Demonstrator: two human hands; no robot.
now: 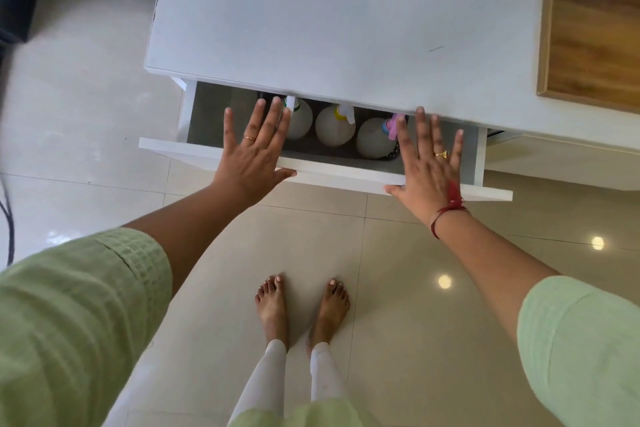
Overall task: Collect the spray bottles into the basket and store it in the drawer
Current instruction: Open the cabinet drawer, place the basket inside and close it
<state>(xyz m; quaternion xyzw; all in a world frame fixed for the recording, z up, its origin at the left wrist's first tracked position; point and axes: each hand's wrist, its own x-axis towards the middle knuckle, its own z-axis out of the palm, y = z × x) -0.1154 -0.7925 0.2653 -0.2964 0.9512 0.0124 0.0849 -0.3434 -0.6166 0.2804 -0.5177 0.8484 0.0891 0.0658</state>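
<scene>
Three pale round bottles (335,126) sit in the part-open drawer (332,172); left hand (254,152) and right hand (431,163) lie flat, fingers spread, gripping nothing.

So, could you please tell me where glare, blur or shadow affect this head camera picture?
In the head view, round light glare spots sit on the glossy floor tiles; the dark object at the upper left edge is motion-blurred; the open drawer interior lies in shadow under the white cabinet top, dimming the spray bottles; wide-angle distortion bends straight edges.
</scene>
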